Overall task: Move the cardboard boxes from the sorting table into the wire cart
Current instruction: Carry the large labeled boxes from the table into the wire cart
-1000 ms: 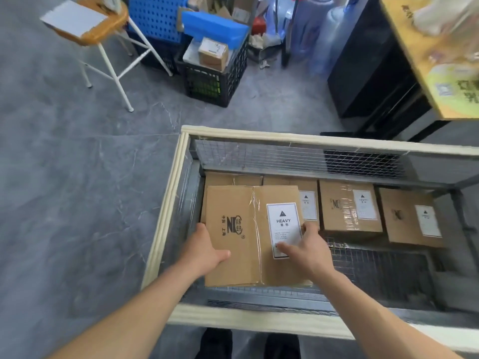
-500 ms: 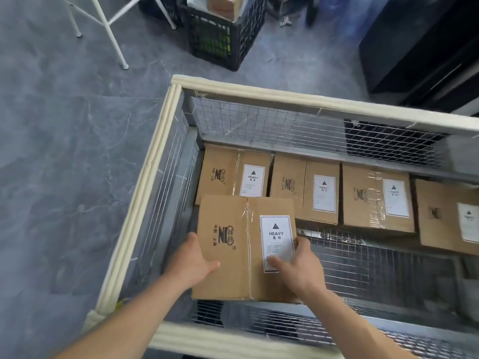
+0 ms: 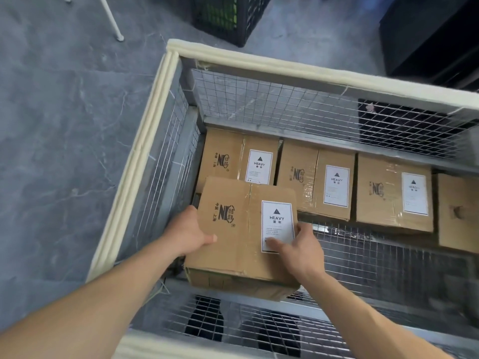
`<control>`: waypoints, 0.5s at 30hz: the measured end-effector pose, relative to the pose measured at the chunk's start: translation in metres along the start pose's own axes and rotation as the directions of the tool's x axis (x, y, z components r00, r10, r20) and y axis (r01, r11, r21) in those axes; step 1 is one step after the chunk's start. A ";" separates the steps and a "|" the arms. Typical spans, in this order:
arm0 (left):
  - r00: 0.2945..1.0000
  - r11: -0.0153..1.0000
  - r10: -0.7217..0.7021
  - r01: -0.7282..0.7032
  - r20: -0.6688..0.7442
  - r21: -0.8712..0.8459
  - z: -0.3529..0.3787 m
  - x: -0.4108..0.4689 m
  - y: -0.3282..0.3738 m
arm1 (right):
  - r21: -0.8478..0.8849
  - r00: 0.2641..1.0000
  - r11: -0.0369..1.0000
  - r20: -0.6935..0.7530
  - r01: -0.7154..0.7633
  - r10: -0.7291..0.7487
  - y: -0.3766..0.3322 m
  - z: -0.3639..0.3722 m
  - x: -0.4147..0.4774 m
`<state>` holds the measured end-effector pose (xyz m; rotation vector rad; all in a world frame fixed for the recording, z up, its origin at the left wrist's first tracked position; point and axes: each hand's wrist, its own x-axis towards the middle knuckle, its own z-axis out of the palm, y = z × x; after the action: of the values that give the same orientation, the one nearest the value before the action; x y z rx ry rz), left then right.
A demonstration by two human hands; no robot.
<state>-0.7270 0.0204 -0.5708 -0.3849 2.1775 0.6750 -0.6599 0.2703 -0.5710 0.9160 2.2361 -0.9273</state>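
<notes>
The brown cardboard box (image 3: 233, 255), sealed with clear tape, sits inside the wire-mesh cart with cream padded rim (image 3: 141, 156), at its near left corner. The left hand (image 3: 186, 233) grips the box's left edge, thumb on the top face. The right hand (image 3: 302, 248) grips the right edge, thumb on the white "HEAVY" label (image 3: 277, 226). Whether the box touches the mesh floor (image 3: 375, 255) cannot be told. Along the far wall lies a row of four matching labelled boxes (image 3: 305, 161) – the leftmost partly covered by the held box. Outside the cart: grey marbled floor (image 3: 64, 125), a black plastic crate (image 3: 228, 19), a white metal leg (image 3: 111, 19).
</notes>
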 end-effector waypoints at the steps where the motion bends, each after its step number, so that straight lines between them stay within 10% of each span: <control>1: 1.000 1.000 0.004 -0.004 -0.003 -0.008 0.000 0.000 -0.001 | 0.008 1.000 1.000 -0.005 0.003 -0.003 0.001 0.001 0.001; 15: 0.999 1.000 -0.004 0.004 -0.039 0.004 0.007 -0.005 -0.014 | 0.114 0.999 0.993 0.029 -0.021 0.018 0.012 0.019 0.001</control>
<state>-0.7131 0.0135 -0.5752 -0.4034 2.2135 0.6664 -0.6470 0.2624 -0.5878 0.9681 2.1656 -1.0613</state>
